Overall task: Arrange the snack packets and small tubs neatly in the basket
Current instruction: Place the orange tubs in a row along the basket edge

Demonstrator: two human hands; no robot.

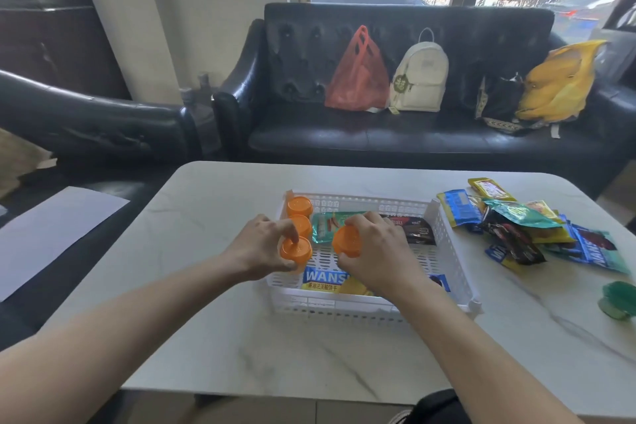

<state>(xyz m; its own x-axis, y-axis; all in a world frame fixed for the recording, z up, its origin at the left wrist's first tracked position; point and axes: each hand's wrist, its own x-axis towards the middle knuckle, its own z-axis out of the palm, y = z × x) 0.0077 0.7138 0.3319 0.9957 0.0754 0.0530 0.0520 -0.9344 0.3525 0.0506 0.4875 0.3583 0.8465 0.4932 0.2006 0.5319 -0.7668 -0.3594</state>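
Note:
A white slotted basket [444, 248] stands in the middle of the marble table. Three orange tubs line its left wall; the far one [300, 206] and the middle one [303, 224] stand free. My left hand [260, 246] grips the nearest tub [296, 250] at the basket's left side. My right hand [373, 251] holds a fourth orange tub [347, 240], tilted, above the basket's middle. Inside lie a green packet [325, 227], a dark packet [418, 230] and a blue-and-yellow WANS packet [323, 280] at the front.
A loose pile of snack packets [516, 227] lies on the table right of the basket. A green object [619, 299] sits near the right edge. A white sheet [44, 234] lies left of the table. A black sofa [395, 134] with bags stands behind.

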